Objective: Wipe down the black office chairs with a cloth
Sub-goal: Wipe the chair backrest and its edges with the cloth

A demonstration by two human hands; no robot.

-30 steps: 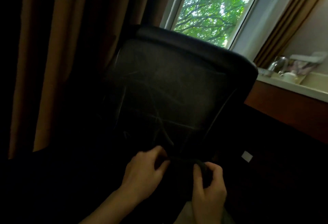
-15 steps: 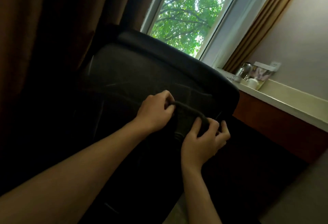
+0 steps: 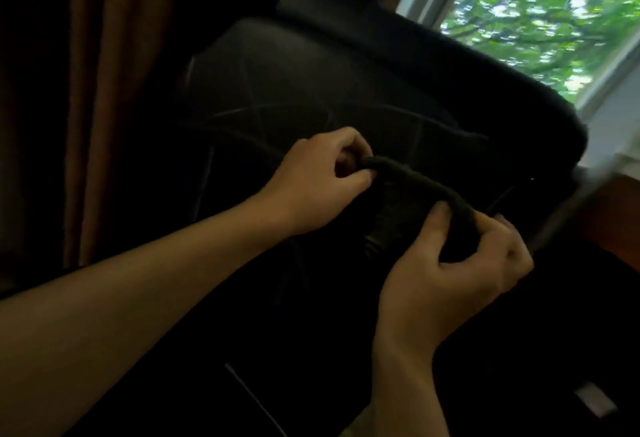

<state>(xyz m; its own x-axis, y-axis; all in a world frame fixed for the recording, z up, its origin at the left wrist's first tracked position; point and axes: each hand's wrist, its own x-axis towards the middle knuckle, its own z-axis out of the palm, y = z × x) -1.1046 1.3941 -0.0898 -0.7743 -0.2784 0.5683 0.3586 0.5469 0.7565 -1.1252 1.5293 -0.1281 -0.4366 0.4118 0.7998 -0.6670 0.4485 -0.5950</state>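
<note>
Since a second ago both hands have risen from the low edge of the chair (image 3: 311, 83) back to about its middle, carrying the cloth (image 3: 415, 191) with them, and the window (image 3: 540, 17) has slid toward the upper right corner. Left hand (image 3: 311, 180) has its fingers curled round one end of the dark cloth, thumb beneath the rolled edge. Right hand (image 3: 460, 274) pinches the other end, thumb on the near side and fingers folded over the top. Between them the cloth is stretched as a rolled band sloping down to the right, with a flap hanging under it, in front of the black chair back; whether it touches the back I cannot tell. Faint pale streaks cross the chair back above the hands. Brown curtain (image 3: 114, 90) hangs at the left, beside the chair. Green leaves show through the window, blurred.
</note>
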